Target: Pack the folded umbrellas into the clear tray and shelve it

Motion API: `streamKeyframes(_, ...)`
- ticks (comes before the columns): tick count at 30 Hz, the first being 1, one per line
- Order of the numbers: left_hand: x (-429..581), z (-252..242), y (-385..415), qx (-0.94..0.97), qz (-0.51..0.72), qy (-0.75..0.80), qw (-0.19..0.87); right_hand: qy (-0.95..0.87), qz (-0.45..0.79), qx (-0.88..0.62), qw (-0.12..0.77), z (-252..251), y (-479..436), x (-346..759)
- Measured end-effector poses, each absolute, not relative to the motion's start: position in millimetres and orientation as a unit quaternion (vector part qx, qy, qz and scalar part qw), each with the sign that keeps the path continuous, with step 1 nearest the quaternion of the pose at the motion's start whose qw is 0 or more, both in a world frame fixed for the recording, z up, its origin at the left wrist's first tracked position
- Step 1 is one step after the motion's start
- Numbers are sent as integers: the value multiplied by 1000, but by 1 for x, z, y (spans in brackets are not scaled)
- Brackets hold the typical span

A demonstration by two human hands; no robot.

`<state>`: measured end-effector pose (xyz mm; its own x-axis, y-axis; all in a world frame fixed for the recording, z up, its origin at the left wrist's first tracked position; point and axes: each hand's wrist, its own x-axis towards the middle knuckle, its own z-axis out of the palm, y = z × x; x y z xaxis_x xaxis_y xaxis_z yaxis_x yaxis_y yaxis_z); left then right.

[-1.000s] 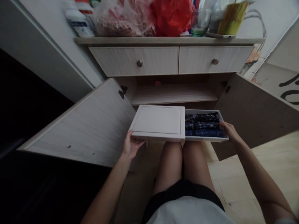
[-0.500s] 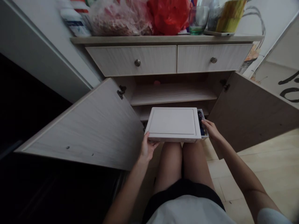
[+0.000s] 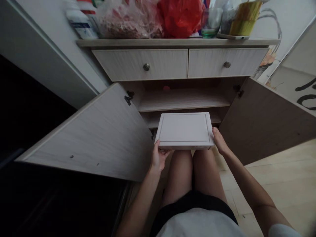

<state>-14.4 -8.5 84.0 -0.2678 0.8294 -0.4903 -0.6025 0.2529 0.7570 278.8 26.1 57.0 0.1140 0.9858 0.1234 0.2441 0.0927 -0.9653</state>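
Observation:
A flat white box [image 3: 184, 130] with a recessed lid rests on my knees in front of an open cabinet. My left hand [image 3: 158, 157] grips its near left corner, thumb on the rim and fingers underneath. At the box's right edge my right hand [image 3: 219, 141] holds the side, fingers curled round it. The lid covers the box fully, so its contents are hidden.
The wooden cabinet [image 3: 182, 98] has both lower doors swung open, the left door [image 3: 98, 131] and the right door [image 3: 264, 118] flanking my arms. Two shut drawers [image 3: 145, 64] sit above bare shelves. Plastic bags [image 3: 177, 16] and a glass [image 3: 211, 21] crowd the top.
The lid has slid right over the box, hiding the folded plaid clothes seen earlier. My left hand moved right with it and my right hand drew in to the box's side.

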Motion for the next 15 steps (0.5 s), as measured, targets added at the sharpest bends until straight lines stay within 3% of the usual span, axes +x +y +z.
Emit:
streamKeyframes(7,-15,82,9,143,600,517,594,-545,389,-516,534,70,18,263)
streamKeyframes(12,-13,90,55,223,588,519,579,-548,332,-548,538,80,76,270)
streamKeyframes(15,-15,93,94,319,580,552,507,-542,299,-571,539,89,123,276)
